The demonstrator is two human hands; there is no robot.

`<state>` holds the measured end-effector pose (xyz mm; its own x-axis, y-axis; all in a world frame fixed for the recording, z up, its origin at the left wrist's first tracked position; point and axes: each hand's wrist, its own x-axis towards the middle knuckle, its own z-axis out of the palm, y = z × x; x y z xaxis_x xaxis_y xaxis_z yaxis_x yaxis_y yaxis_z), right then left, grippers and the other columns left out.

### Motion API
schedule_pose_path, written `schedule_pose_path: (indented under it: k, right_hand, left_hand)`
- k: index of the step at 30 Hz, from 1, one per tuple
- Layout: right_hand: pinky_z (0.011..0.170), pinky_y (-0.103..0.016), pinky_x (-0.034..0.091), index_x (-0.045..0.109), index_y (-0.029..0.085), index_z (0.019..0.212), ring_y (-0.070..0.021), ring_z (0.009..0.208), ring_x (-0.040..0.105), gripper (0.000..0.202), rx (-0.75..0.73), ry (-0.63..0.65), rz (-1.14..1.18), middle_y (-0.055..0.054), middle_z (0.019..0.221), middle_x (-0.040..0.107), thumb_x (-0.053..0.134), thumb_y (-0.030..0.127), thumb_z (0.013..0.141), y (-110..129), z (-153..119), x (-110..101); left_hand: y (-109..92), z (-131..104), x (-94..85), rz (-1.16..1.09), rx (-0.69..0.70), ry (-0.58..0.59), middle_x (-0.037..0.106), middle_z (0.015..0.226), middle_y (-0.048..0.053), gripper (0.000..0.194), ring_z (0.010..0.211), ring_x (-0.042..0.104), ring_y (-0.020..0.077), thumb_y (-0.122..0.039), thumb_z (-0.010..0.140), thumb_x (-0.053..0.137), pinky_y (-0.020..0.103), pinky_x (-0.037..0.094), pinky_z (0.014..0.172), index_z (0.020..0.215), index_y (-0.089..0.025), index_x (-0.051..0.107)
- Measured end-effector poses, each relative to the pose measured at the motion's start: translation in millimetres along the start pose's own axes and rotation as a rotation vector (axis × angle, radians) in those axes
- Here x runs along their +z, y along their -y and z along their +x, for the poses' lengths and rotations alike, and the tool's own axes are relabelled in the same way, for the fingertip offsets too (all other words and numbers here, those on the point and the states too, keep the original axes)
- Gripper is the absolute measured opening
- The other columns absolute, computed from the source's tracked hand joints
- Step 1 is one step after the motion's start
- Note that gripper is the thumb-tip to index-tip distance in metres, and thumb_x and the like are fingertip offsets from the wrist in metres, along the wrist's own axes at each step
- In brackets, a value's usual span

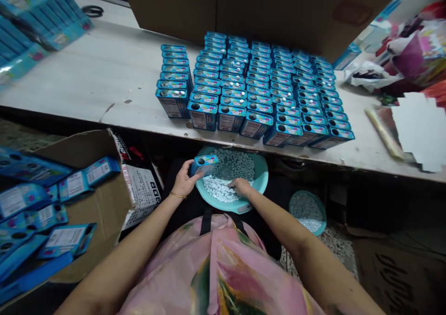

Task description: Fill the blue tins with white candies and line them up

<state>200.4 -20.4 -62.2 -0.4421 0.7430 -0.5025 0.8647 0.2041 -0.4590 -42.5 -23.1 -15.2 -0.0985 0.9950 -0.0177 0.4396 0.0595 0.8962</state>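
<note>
My left hand (184, 181) is closed around a small blue box (206, 161), held upright over the left rim of a turquoise basin (260, 185). A dark round hole shows in the box's top. Inside the basin lie many small white pellets (218, 189), brighter at the front and greyer behind. My right hand (243, 188) reaches down into these pellets, its fingers curled and partly buried among them. How many it grips is hidden.
Rows of upright blue boxes (256, 96) stand on the white table (104, 78) ahead. An open carton (104, 203) with blue boxes sits at left. A smaller basin (324, 213) of pellets is low at right. Black scissors (92, 11) and stacked blue packs (38, 17) lie far left.
</note>
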Motion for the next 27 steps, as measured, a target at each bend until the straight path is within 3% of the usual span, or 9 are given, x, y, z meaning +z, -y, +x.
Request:
schedule_pose_path:
  k: [5,12,18,23,27]
  right_hand:
    - [0.076,-0.019,0.04,0.066,0.022,0.097,-0.0132,0.088,0.056,0.038,-0.092,0.018,0.102,0.0,0.095,0.066,0.048,0.006,0.068,-13,-14,-22]
    - [0.068,-0.02,0.038,0.065,0.021,0.099,-0.0116,0.076,0.055,0.033,-0.183,-0.045,0.242,-0.001,0.082,0.063,0.049,0.015,0.071,12,-61,-108]
    - [0.066,-0.019,0.035,0.068,0.023,0.09,-0.0137,0.08,0.055,0.027,-0.138,-0.047,-0.04,-0.001,0.082,0.066,0.047,0.017,0.073,57,-69,-156]
    - [0.064,-0.023,0.036,0.068,0.021,0.085,-0.0174,0.079,0.057,0.026,-0.094,-0.002,-0.367,-0.006,0.085,0.066,0.045,0.018,0.072,86,-65,-172]
    - [0.064,-0.027,0.039,0.066,0.017,0.092,-0.0212,0.081,0.058,0.03,-0.036,0.016,-0.49,-0.011,0.092,0.064,0.044,0.019,0.071,103,-62,-180]
  left_hand:
    - [5,4,-3.8,-0.041,0.009,-0.02,0.056,0.097,0.004,0.052,0.087,0.054,0.0188,-0.036,0.062,0.062,0.033,0.042,0.081,0.107,-0.018,0.045]
    - [-3,2,-0.2,0.048,0.094,0.014,0.054,0.096,0.003,0.044,0.087,0.052,0.0177,-0.032,0.065,0.059,0.032,0.041,0.081,0.105,-0.019,0.046]
    - [-14,-5,10.6,0.096,0.186,0.104,0.054,0.101,0.004,0.038,0.091,0.051,0.0187,-0.023,0.066,0.053,0.034,0.04,0.085,0.104,-0.02,0.048]
    - [-15,-5,11.9,0.128,0.267,0.146,0.053,0.101,0.004,0.036,0.095,0.049,0.0192,-0.018,0.065,0.051,0.034,0.038,0.087,0.101,-0.02,0.05]
    - [-15,-4,11.8,0.148,0.268,0.168,0.053,0.1,0.004,0.037,0.095,0.049,0.0192,-0.017,0.065,0.051,0.035,0.038,0.086,0.102,-0.02,0.049]
